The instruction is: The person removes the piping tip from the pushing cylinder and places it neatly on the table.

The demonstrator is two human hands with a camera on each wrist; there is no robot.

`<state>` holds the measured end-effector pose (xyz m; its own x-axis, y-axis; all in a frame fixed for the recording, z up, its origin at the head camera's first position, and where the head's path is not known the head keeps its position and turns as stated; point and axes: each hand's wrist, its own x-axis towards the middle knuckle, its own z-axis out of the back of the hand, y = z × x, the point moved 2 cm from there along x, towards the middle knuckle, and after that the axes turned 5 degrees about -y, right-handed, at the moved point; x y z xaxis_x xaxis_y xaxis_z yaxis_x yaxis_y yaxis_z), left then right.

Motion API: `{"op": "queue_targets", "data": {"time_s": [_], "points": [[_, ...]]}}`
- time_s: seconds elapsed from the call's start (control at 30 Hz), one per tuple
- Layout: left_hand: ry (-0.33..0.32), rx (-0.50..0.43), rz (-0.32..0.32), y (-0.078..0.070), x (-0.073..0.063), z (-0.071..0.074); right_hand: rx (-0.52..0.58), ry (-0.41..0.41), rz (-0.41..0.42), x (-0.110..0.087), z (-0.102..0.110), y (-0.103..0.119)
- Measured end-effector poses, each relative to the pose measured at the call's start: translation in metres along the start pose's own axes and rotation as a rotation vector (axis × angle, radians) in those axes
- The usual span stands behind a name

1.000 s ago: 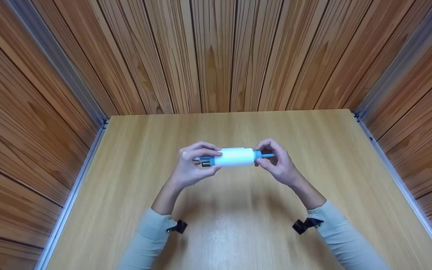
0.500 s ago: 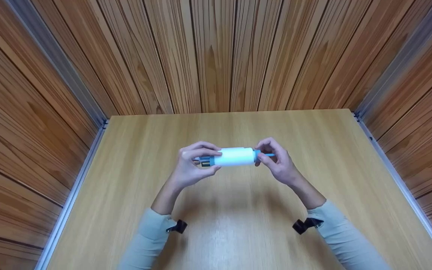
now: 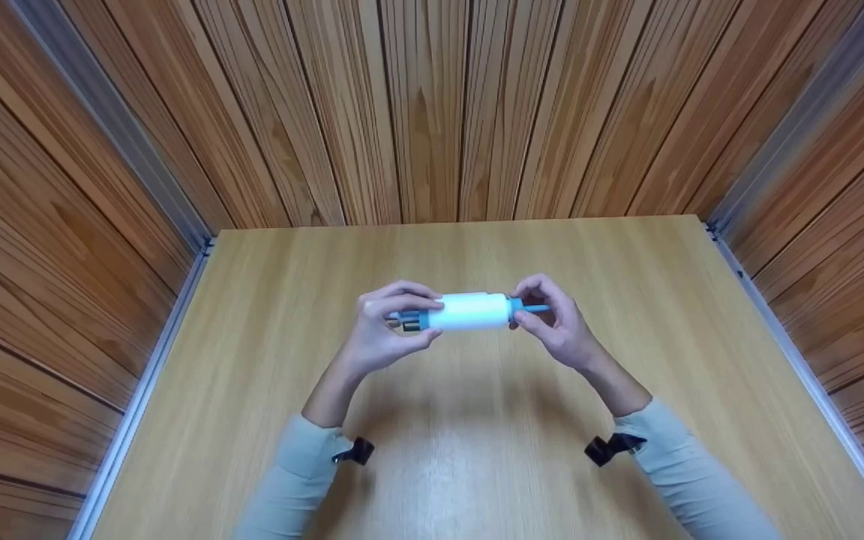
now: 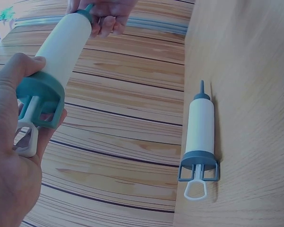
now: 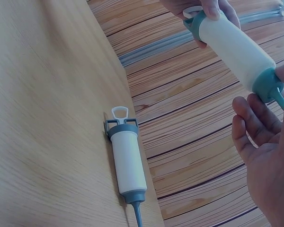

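Both hands hold a large white plastic syringe level above the table, with a teal collar, nozzle cap and narrow nozzle. My left hand grips its plunger end, thumb and fingers around the body near the collar. The white ring handle of the plunger shows by the palm in the left wrist view. At the other end, my right hand pinches the nozzle cap between thumb and fingers. A similar second syringe lies on the table in both wrist views; the head view shows it not clearly.
The wooden table stretches out beneath the hands. Plank-patterned walls stand at the back and both sides, with grey metal rails along the side edges. A dark camera mount sits on the left wrist, another on the right.
My right thumb and fingers have shifted slightly on the nozzle cap. The left hand and the syringe have stayed nearly still.
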<state>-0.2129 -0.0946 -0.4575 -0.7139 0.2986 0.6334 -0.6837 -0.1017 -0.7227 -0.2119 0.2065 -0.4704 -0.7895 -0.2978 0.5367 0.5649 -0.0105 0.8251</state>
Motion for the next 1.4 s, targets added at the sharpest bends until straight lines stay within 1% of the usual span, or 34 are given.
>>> {"op": "queue_targets", "data": {"time_s": [0.27, 0.53, 0.7, 0.87, 1.13, 1.4], "points": [[-0.002, 0.005, 0.015, -0.0015, 0.0, 0.0005, 0.005, 0.017, 0.012, 0.0024, -0.0002, -0.0001], [-0.004, 0.004, 0.014, -0.0014, 0.0001, 0.0005, 0.006, 0.0, -0.035, 0.0023, 0.0002, -0.0003], [0.0, 0.009, 0.021, -0.0012, 0.0002, 0.0009, -0.009, -0.006, -0.043, 0.0023, 0.0, 0.0005], [0.002, 0.003, 0.028, -0.0021, 0.0003, 0.0008, 0.021, -0.006, -0.024, 0.0024, 0.0, -0.0001], [-0.006, 0.009, -0.006, -0.002, 0.0012, 0.0, -0.015, -0.023, 0.007, 0.0011, -0.0003, 0.0006], [-0.003, 0.002, 0.012, -0.0005, -0.0007, -0.0016, -0.008, -0.016, 0.057, 0.001, 0.0004, 0.0002]]}}
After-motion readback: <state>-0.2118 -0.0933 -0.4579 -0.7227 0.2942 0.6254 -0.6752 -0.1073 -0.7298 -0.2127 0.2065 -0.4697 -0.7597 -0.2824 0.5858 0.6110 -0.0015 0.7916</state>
